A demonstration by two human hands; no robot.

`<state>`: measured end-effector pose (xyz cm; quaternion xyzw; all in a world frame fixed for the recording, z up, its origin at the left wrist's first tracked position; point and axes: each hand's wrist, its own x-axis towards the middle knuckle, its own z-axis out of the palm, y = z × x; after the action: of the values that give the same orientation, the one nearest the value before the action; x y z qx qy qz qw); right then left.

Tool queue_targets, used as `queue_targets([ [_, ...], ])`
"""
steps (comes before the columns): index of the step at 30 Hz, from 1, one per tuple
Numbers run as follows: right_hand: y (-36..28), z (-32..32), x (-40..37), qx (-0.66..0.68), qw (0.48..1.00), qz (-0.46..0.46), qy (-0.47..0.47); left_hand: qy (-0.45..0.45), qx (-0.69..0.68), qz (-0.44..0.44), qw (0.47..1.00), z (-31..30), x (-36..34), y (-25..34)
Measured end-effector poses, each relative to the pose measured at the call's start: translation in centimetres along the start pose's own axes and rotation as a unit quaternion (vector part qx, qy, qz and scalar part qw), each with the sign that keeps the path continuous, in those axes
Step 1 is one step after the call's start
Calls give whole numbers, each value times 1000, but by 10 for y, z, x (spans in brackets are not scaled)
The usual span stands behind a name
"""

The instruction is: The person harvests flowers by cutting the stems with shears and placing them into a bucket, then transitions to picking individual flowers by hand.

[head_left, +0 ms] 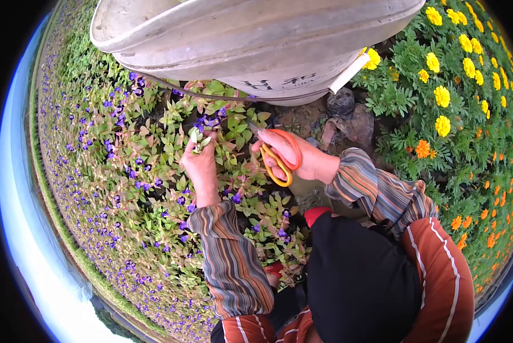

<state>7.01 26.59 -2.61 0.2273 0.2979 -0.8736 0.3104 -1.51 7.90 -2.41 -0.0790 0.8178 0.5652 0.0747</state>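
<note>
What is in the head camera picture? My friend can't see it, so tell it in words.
A person's right hand holds orange-handled scissors over a bed of purple-flowered plants, while the left hand pinches a leafy sprig. A big grey bucket stands just behind the hands, and yellow and orange marigolds grow on the right.

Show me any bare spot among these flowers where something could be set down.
One patch of bare soil lies beside the bucket, between the right hand holding scissors and the marigolds. Around the left hand, purple-flowered plants crowd every gap.
</note>
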Motion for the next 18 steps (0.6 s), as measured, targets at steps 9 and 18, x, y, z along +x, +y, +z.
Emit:
queue_targets([
  [9, -4, 0, -1, 41, 999, 13, -11, -53, 44, 68, 995, 13, -8, 27],
  [18, -3, -2, -3, 46, 999, 11, 5, -6, -12, -4, 1000, 18, 5, 14],
])
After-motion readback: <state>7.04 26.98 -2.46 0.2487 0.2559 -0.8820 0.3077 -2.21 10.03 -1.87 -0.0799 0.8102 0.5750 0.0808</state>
